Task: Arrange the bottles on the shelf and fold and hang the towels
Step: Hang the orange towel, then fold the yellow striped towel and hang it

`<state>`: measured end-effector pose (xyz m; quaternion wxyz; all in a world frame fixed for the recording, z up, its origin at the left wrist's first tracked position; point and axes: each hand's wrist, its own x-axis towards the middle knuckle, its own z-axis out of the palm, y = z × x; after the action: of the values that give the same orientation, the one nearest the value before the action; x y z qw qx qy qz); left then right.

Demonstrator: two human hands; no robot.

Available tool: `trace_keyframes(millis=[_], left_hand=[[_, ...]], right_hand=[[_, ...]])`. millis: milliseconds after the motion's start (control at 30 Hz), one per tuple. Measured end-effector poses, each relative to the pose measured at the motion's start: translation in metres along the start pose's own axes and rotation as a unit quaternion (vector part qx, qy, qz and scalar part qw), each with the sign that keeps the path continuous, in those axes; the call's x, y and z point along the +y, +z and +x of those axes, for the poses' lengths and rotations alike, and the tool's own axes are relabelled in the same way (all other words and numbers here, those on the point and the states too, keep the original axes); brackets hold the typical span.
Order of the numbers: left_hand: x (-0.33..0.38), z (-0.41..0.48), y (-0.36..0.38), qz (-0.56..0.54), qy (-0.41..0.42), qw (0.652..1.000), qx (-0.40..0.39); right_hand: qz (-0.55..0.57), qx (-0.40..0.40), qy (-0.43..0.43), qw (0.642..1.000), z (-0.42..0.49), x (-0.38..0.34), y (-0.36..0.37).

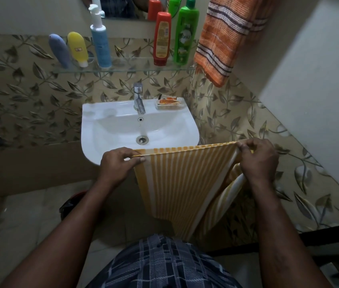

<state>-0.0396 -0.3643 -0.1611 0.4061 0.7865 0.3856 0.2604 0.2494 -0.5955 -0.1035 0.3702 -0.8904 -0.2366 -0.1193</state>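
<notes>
1. Towel: a yellow-and-white striped cloth, held stretched in the air just in front of the sink, its top edge level with the sink's front rim and the rest hanging toward the floor.
2. Left hand: pinched shut on the towel's top-left corner, thumb over fingers, in front of the sink rim.
3. Right hand: pinched shut on the top-right corner, to the right of the sink. A loose fold hangs behind the main panel below this hand.
4. Handling: the cloth appears thin, light and limp. It will sag wherever unsupported, so grip at corners and keep the top edge taut to align the fold.
5. Other towel: orange with dark stripes, hanging above and right of the sink.
6. Bottles: five stand on the glass shelf above the sink; that step looks complete.
</notes>
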Motion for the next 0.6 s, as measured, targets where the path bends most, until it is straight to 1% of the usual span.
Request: trace_keyframes(millis=[100,200,433,533,600], left_hand=[[0.0,-0.005,-0.006,-0.025,0.017,0.999,0.016],[0.002,-0.007,-0.011,-0.022,0.037,0.999,0.016],[-0.005,-0.003,-0.006,0.067,0.032,0.994,0.081],[-0.006,-0.001,-0.004,0.115,0.042,0.99,0.067],[-0.008,0.0,-0.003,0.156,0.061,0.985,0.029]], right_hand=[[-0.002,-0.002,0.005,1.0,-0.001,0.0,0.003],[0.002,-0.002,0.013,1.0,-0.002,-0.001,0.005],[0.012,-0.004,0.002,1.0,-0.004,-0.003,0.013],[0.012,-0.005,0.004,1.0,-0.006,-0.005,0.017],[0.011,-0.004,0.004,1.0,-0.006,-0.004,0.018]])
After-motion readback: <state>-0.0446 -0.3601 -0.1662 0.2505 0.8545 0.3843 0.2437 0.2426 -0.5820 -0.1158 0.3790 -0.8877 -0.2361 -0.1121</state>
